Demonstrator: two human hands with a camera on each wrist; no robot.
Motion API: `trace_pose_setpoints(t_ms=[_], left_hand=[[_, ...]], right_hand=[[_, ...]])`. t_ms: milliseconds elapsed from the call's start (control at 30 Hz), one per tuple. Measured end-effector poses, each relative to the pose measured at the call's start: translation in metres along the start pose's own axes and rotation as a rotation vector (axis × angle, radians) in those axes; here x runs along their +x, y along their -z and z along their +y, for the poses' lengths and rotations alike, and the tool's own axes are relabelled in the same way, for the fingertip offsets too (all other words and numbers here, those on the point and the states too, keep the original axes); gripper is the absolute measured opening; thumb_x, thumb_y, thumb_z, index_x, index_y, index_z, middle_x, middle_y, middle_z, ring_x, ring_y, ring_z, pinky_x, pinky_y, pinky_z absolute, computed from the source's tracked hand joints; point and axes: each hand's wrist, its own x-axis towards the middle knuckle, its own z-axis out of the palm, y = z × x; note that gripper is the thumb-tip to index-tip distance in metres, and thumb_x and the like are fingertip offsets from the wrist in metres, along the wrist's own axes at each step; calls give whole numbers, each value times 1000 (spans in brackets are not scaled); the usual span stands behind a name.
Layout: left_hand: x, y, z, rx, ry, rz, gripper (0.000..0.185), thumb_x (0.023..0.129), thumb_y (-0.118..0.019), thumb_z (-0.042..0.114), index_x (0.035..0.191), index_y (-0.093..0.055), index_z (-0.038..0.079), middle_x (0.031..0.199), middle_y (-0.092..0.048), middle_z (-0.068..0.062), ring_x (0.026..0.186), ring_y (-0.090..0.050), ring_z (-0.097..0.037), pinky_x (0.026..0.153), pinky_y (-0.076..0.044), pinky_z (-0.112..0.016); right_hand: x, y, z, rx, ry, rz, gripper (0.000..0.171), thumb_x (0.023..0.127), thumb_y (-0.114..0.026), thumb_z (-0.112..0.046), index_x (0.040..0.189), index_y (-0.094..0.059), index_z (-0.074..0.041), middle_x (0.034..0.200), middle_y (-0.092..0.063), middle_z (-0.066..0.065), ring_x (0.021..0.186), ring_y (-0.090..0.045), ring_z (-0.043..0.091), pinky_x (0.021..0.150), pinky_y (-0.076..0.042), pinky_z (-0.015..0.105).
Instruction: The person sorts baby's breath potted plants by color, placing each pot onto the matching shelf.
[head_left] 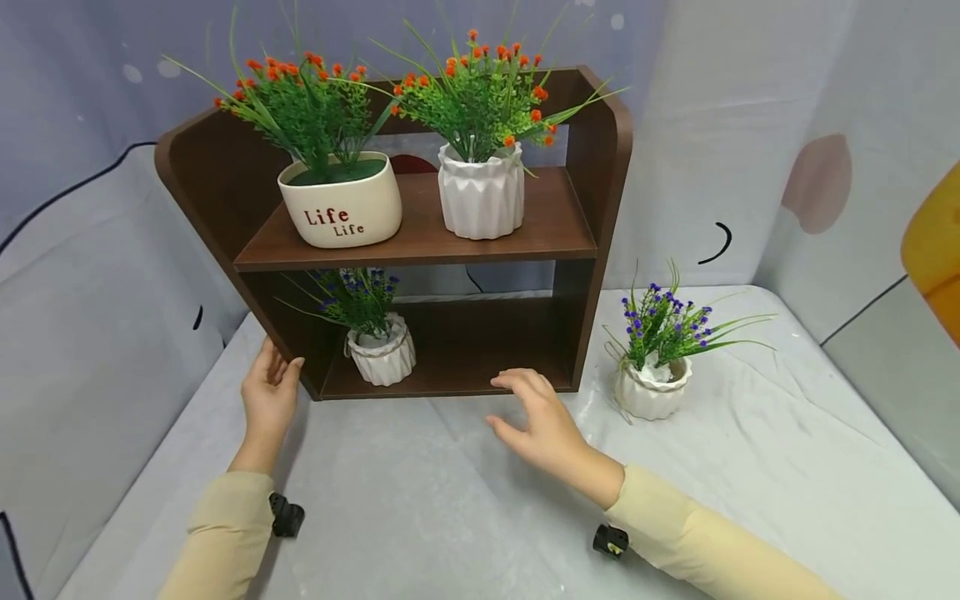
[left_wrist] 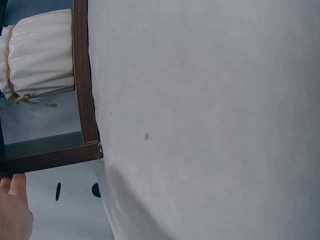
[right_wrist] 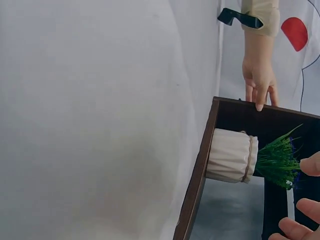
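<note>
Surface: white cloth-covered table [head_left: 420, 500], pale sheets hung behind.
Shelf: dark wooden shelf [head_left: 420, 242] upright at table's far middle, two tiers.
Left hand: left hand [head_left: 268, 398] pressed flat against shelf's lower left side, fingers straight and together.
Right hand: right hand [head_left: 543, 421] hovering just before lower tier's front edge, fingers relaxed and apart, holding nothing.
Pots: small ribbed pot [head_left: 382, 354] inside lower tier; matching purple-flowered pot [head_left: 651, 385] on table just right of shelf.
Doing it well: probably steady shelf from left, grip outside pot low around body, clear of stems.
Writing: "Life Life" in red on cream pot [head_left: 341, 208], upper tier.
</note>
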Motion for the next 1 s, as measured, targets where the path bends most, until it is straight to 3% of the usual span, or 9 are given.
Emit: trace_pose_setpoints(t_ms=[533,733,1000], left_hand=[[1,4,-3,4,6,-13,54,90,-59,-4,141,-44,3,134,-52,-22,110,-51,6,91,-43,-4],[3,1,-8,0,9,-17,55,89,-59,-5,141,-43,2,135,-51,-23,109,-50,8,90,-43,-4],[-3,1,10,-44,-1,-26,53,89,-58,-10,139,-43,-4,134,-50,-27,107,-50,9,90,-43,-4]], right_hand=[[-17,31,18,-42,-84,165,46,74,-77,-7,116,-59,2,122,-56,21,116,-50,37,96,-45,54],[-24,41,25,-70,-126,237,46,72,-77,-4,114,-59,3,120,-57,22,114,-49,37,97,-43,51],[-37,58,41,-92,-204,319,40,73,-75,-1,109,-58,6,112,-58,22,109,-50,39,92,-40,46]])
